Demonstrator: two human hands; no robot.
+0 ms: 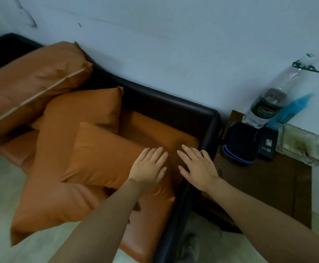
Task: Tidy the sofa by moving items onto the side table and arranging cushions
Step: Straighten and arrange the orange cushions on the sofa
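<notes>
- Left hand (148, 167): fingers straight and spread, palm down, lying flat on the right end of the near orange cushion (105, 160). Nothing gripped; the cushion lies under the palm and fingers, its corner just beyond the fingertips.
- Right hand (197, 168): fingers straight and slightly spread, palm down, over the orange seat pad (155, 130) close to the dark armrest (208, 130). Whether it presses the fabric or floats just above it I cannot tell. Holds nothing.
- The two hands sit side by side, a narrow gap between them, fingertips pointing toward the wall.
- Sofa (155, 99): dark frame, orange upholstery. A second cushion (84, 109) lies behind the near one and partly under it; a larger orange cushion (31, 73) is piled at the back left, a pale thin stick (35, 95) slanting across it.
- Side table (259, 179), dark wood, just right of the armrest. At its back end: a clear plastic bottle (269, 103) with a dark label, a blue object (289, 111) beside it against the wall, a dark zip pouch (240, 143) with blue edging, a small dark box (267, 145), a glass tray (299, 145).
- Near half of the table top shows bare wood.
</notes>
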